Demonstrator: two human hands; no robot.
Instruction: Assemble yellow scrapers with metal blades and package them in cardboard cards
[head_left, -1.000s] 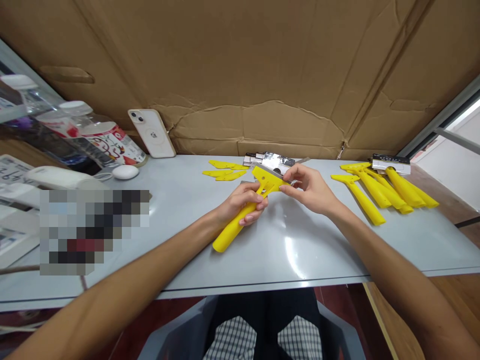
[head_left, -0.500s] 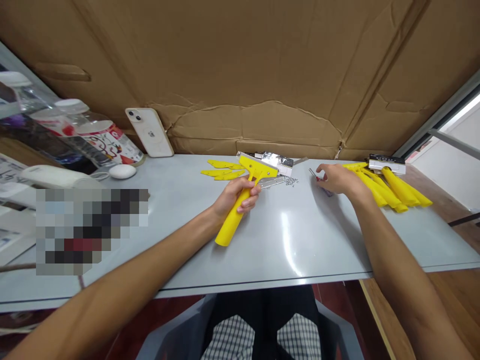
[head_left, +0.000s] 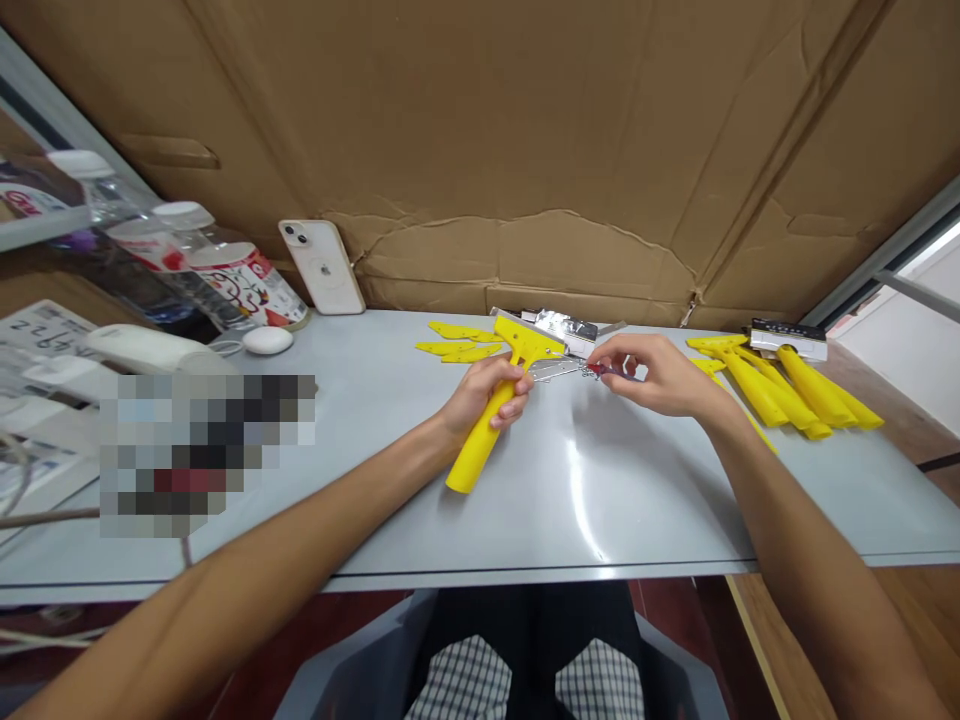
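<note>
A yellow scraper (head_left: 480,440) is held above the middle of a grey worktop (head_left: 390,500), its head tilted toward the far edge and its hollow handle end toward the near edge. The person's left hand (head_left: 487,393) is wrapped around the upper handle, fingers closed on it just below the head. The right hand (head_left: 656,378) pinches a slim screwdriver (head_left: 622,374) with a red and dark handle between thumb and fingers, its shaft pointing at the right end of the scraper's head; whether the tip touches cannot be told.

Beneath and beside the tools lie metal blades (head_left: 553,373) and, partly hidden by the screwdriver, a cluster of small screws (head_left: 586,371). Behind the head, near the worktop's far edge, sits crumpled silver packaging (head_left: 564,325); flat yellow plates (head_left: 471,352) are spread to its left. Toward the right end, more yellow scraper handles (head_left: 759,392) lie in a pile, some against a black-and-white box (head_left: 796,342) near the far right corner. Toward the far left corner, a white phone (head_left: 324,268) leans against a cardboard sheet (head_left: 480,150), with a white computer mouse (head_left: 268,340) and labeled plastic bottles (head_left: 251,287) nearby.
</note>
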